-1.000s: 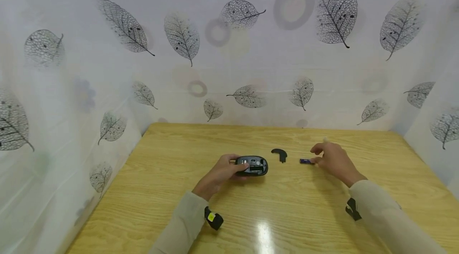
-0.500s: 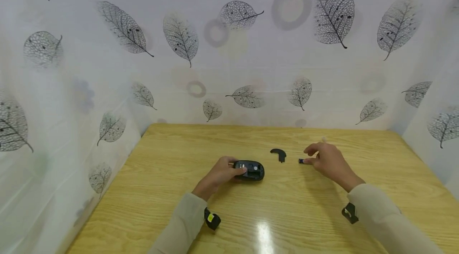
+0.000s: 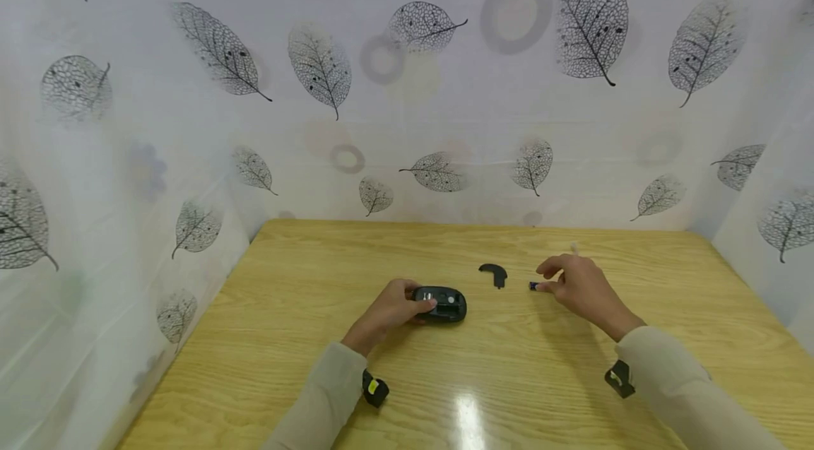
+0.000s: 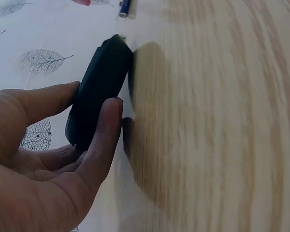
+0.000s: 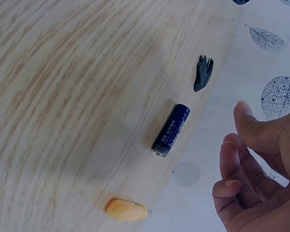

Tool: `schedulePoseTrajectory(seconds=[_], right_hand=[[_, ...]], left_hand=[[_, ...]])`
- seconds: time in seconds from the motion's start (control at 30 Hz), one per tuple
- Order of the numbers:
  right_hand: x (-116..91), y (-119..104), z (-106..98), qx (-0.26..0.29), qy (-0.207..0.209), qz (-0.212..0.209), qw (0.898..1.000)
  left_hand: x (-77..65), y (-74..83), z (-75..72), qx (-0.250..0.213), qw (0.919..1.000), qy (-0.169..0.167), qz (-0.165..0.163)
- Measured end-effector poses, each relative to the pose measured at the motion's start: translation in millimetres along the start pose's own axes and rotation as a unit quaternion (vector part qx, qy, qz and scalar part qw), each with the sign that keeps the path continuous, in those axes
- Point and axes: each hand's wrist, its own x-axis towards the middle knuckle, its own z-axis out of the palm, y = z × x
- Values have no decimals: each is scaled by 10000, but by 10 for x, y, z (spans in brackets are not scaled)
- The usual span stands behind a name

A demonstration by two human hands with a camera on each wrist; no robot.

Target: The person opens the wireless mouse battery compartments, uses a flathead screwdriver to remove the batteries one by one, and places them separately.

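My left hand [image 3: 394, 309] holds a black computer mouse [image 3: 450, 304] underside up, thumb on the underside, its battery bay uncovered. The left wrist view shows the mouse [image 4: 99, 92] edge-on between thumb and fingers, slightly off the wood. A dark blue battery [image 5: 171, 130] lies on the table to the right of the mouse. Over it hovers my right hand [image 3: 588, 291], fingers loosely bent and holding nothing; the right wrist view shows a gap between fingertips and battery. The thumb partly hides the battery in the head view. Between mouse and battery lies a curved black battery cover [image 3: 494, 275].
A small orange-yellow piece [image 5: 126, 210] lies beyond the right hand, mostly hidden in the head view. The wooden table [image 3: 356, 252] ends at a pale leaf-print curtain [image 3: 305, 174] behind and at both sides. Black camera mounts [image 3: 374, 388] sit on the wrists.
The mouse has come slightly nearer and lower in the left hand. My right hand has shifted a little left, covering more of the battery from above. The battery cover has stayed put.
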Motion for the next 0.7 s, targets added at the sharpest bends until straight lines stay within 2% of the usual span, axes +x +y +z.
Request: schedulePoseTrajectory(seconds=[0.27,0.5,0.7], right_hand=[[-14,25,8,-6,-35,85,10000],[-24,58,12,21,-16,115,9999],[-33,81,16,39,-23,95,9999]], left_hand=[[-20,18,-19,1048,9941,212,198],[-42,30,-28,1526,9873,334,275],[-57,15,-34,1985,9783,496,314]])
